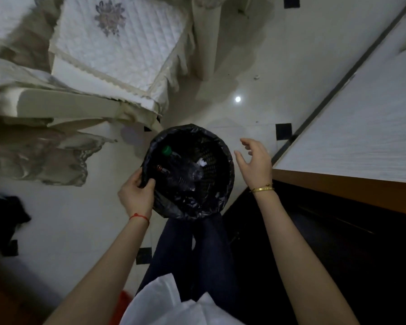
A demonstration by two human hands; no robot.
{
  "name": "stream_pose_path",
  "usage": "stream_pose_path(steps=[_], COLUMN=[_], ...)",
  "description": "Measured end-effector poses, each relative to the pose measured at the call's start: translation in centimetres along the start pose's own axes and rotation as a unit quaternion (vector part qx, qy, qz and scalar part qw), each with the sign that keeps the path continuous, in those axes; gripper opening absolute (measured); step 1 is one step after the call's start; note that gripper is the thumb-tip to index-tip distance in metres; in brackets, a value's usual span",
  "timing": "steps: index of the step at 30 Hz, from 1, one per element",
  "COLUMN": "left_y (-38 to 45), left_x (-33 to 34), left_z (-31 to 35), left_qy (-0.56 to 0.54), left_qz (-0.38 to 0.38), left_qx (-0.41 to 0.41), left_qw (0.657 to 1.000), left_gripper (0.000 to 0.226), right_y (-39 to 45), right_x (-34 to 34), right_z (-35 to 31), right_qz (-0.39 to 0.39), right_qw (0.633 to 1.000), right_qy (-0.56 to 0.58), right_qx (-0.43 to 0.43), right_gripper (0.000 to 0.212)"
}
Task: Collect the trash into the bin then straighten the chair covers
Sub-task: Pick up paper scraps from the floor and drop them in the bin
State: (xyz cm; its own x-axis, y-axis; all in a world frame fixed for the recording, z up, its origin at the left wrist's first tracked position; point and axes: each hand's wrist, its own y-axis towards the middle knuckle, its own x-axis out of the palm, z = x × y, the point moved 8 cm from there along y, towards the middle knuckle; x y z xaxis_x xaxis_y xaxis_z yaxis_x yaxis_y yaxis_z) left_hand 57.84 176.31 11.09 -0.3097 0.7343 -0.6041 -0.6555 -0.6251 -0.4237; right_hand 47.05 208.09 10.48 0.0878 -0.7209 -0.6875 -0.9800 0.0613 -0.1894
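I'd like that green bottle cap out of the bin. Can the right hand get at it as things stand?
Probably yes: the right hand is open and empty beside the bin, and the green cap lies uncovered near the far rim.

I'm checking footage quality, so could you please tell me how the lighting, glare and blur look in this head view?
Head view: dim overall; the bin interior is nearly black, though a green bottle cap and a white paper scrap show. A round glare spot reflects on the glossy floor. The chair cover and left edge smear with blur, and wide-angle distortion bends the table edge.
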Motion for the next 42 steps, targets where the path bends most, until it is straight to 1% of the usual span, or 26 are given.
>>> stream_pose_path(steps=[5, 10, 16, 19, 26, 32, 35, 40, 42], left_y=[3.1, 7.2, 12.1, 14.4, 18.6, 21.0, 21.9, 22.3, 22.4], left_x=[2.4, 5.5, 8.5, 9.6, 11.3, 12.6, 12.4, 12.1, 12.2], left_z=[-5.9, -11.9, -17.7, -19.5, -20.9, -21.8, -22.7, -23.4, -23.4], left_qy=[-0.015, -0.005, -0.022, -0.044, -0.088, -0.094, -0.096, -0.095, -0.094], left_qz=[-0.003, 0.004, 0.024, 0.039, 0.073, 0.096, 0.12, 0.128, 0.126], left_qx=[-0.011, -0.006, 0.003, -0.008, 0.007, 0.022, 0.011, -0.008, -0.014], left_qw=[1.0, 1.0, 0.999, 0.998, 0.993, 0.991, 0.988, 0.987, 0.987], left_gripper=[0.043, 0.043, 0.043, 0.044, 0.041, 0.041, 0.042, 0.042, 0.042], right_y=[2.4, 5.5, 10.0, 12.5, 17.8, 20.7, 21.2, 21.6, 21.8], right_x=[6.2, 14.4, 25.0, 29.8, 38.6, 43.4, 45.2, 46.3, 46.3], right_z=[4.0, 8.6, 14.5, 17.3, 22.8, 26.1, 27.8, 28.7, 28.8], right_qz=[-0.005, -0.02, -0.068, -0.098, -0.168, -0.192, -0.202, -0.189, -0.18], right_qw=[1.0, 1.0, 0.997, 0.993, 0.978, 0.964, 0.958, 0.954, 0.955], right_qy=[-0.008, -0.005, -0.039, -0.064, -0.12, -0.184, -0.203, -0.231, -0.235], right_qx=[0.0, 0.003, -0.009, -0.012, -0.015, -0.005, 0.001, -0.02, -0.018], right_gripper=[0.033, 0.033, 0.035, 0.039, 0.046, 0.047, 0.048, 0.042, 0.036])
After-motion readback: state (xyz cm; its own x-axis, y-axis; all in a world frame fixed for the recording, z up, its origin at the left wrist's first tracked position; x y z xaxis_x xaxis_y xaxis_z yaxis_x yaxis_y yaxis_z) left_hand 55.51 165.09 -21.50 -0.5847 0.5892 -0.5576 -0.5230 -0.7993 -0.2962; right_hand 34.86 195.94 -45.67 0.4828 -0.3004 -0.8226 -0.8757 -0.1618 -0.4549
